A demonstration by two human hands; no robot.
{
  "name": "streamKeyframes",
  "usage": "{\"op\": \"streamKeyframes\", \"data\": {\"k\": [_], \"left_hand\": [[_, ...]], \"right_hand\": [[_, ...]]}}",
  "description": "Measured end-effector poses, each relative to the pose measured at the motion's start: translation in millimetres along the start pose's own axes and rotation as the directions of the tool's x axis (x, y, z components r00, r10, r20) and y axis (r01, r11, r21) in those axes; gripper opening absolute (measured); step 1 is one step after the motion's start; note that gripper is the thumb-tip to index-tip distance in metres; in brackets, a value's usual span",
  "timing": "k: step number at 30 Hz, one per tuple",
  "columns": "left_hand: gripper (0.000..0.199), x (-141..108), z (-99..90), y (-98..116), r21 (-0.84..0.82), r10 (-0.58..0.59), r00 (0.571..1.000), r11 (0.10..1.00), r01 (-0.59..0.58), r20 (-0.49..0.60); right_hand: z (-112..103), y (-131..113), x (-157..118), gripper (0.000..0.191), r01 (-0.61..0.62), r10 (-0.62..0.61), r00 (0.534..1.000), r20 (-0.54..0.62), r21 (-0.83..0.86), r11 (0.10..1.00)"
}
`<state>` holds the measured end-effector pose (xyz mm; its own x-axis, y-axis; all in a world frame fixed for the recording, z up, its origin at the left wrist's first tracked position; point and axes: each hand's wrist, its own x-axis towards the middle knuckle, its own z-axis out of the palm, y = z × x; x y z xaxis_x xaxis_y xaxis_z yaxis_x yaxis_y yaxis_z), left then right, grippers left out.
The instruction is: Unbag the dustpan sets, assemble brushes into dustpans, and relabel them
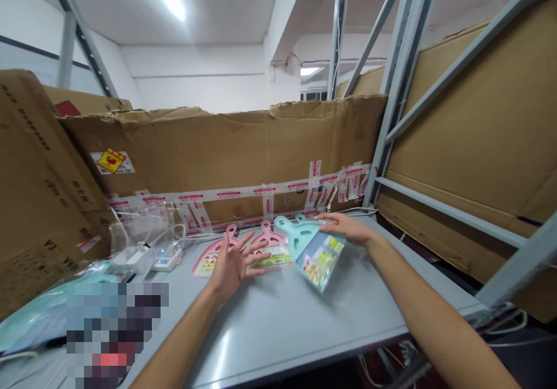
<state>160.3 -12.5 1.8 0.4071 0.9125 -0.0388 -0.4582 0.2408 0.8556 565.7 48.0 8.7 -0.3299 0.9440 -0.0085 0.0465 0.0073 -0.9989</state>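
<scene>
My right hand [346, 228] holds a teal fan-shaped item [304, 239] by its upper right edge. That item has a ring at its top, a colourful printed label and a clear wrapper, and hangs tilted above the table. Left of it, my left hand [235, 266] is spread with the palm up and nothing in it. Behind my left hand a pink fan-shaped item [204, 261] lies on the table, with a second pink one [266, 233] to its right. Part of another teal ring [300, 218] shows behind the held item.
A grey table [270, 325] is backed by a taped cardboard sheet [243, 157]. At the left are a large carton [43, 203], wrapped teal items [39, 313], and a white device [167, 260] with cables. Metal shelf posts [395, 87] stand at the right.
</scene>
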Motion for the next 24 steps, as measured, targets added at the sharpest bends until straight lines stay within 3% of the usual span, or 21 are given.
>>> {"op": "streamKeyframes", "data": {"k": [2, 5, 10, 12, 15, 17, 19, 21, 24], "left_hand": [[0.089, 0, -1.8, 4, 0.007, 0.043, 0.998, 0.999, -0.043, -0.05], [0.084, 0, -2.8, 7, 0.015, 0.063, 0.994, 0.998, -0.062, -0.094], [0.079, 0, -2.7, 10, 0.009, 0.07, 0.994, 0.998, -0.07, -0.089], [0.079, 0, -3.7, 11, 0.026, 0.073, 0.993, 0.997, -0.071, -0.093], [0.082, 3, -7.8, 10, 0.08, 0.098, 0.991, 0.993, -0.09, -0.096], [0.088, 6, -12.3, 9, 0.148, 0.151, 0.984, 0.98, -0.136, -0.097], [0.092, 9, -17.4, 7, 0.267, 0.23, 0.965, 0.945, -0.19, -0.128], [0.085, 12, -22.2, 3, 0.452, 0.329, 0.927, 0.865, -0.22, -0.178], [0.054, 13, -27.5, -1, 0.757, 0.495, 0.854, 0.617, -0.216, -0.159]], "right_hand": [[-45, 3, -4, 0.071, -0.028, 0.032, 0.984, -0.177, 0.025, 0.999], [-101, 17, -14, 0.055, -0.058, 0.058, 0.911, -0.409, 0.013, 0.998], [-152, 44, -35, 0.039, -0.244, 0.192, 0.845, -0.499, -0.042, 0.969], [-162, 51, -35, 0.037, -0.307, 0.135, 0.816, -0.563, -0.222, 0.925], [-172, 58, -26, 0.036, -0.42, -0.058, 0.75, -0.659, -0.542, 0.728], [-174, 61, -19, 0.04, -0.492, -0.139, 0.697, -0.703, -0.61, 0.622], [-172, 64, -13, 0.043, -0.534, -0.169, 0.657, -0.735, -0.611, 0.584], [-164, 64, -9, 0.045, -0.564, -0.225, 0.636, -0.738, -0.643, 0.518], [-142, 59, -2, 0.041, -0.516, -0.361, 0.669, -0.65, -0.755, 0.404]]}}
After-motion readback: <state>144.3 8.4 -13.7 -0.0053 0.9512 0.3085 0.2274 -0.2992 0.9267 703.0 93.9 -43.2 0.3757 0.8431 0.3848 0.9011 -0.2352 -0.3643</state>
